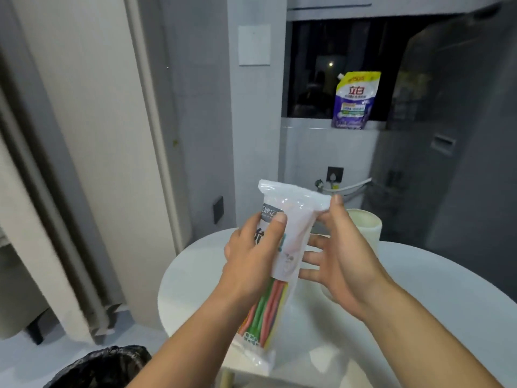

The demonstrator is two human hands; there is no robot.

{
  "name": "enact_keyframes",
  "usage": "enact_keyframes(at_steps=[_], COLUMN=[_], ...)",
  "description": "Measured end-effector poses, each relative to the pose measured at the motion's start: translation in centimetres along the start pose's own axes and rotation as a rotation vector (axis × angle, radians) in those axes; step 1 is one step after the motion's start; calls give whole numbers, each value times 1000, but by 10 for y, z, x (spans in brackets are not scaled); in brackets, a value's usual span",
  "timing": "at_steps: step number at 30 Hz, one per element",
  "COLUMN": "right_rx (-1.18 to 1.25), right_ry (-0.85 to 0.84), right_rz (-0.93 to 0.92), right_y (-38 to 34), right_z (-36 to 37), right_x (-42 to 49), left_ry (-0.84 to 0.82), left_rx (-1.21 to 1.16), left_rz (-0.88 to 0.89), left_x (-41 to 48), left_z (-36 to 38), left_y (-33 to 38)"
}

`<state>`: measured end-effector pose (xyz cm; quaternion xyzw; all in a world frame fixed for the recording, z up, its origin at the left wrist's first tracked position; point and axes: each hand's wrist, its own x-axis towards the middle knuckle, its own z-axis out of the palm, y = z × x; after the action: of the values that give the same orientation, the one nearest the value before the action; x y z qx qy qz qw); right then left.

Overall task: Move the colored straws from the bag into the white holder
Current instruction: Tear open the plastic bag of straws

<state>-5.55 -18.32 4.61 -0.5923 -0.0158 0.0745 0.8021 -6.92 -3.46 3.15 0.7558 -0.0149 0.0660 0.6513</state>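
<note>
Nearest, lower left: a bin with a black liner [103, 368], just off the edge of the table [419, 303]. Above the near part of that round white table, held up in the air and slightly tilted: the bag [293, 219], clear plastic with a printed label, top end uppermost. Packed in its lower half: the colored straws [265, 312], green, red and yellow, all inside the plastic.

Wrapped round the bag's middle: the left hand [251, 259], fingers curled behind, thumb pressed on the front of the label. At the bag's upper right corner: the right hand [347, 259], thumb and forefinger pinching the plastic just under the top edge, remaining fingers spread loose and holding nothing. Top strip: closed by the look of it, though not certain.

Step in hand, judging from this: opening the bag, with nothing yet moved across. Next move probably calls for a firm hold with the left while parting or tearing the top with the right, then drawing the straws out upward without scattering them.

Just beyond the right hand, standing on the table: the white holder [363, 228], upright, mouth upward, partly hidden behind the fingers. Farther back: a wall socket [335, 174], then a purple detergent pouch [355, 100] on the sill of a dark window.
</note>
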Motion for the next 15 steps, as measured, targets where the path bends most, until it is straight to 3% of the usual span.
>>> enact_keyframes(at_steps=[2, 4, 11, 15], right_rx=[83, 117, 25, -31], right_ry=[-27, -70, -86, -57], right_rz=[22, 31, -68, -102], right_y=[-8, -17, -26, -17], right_z=[-3, -4, -5, -12], right_x=[-9, -17, -39, -46], left_ry=[55, 44, -245, -166], left_rx=[95, 44, -213, -254], left_rz=[-25, -31, 24, -13], left_x=[-7, -13, -29, -32], left_z=[2, 5, 8, 10], left_y=[10, 21, 35, 24])
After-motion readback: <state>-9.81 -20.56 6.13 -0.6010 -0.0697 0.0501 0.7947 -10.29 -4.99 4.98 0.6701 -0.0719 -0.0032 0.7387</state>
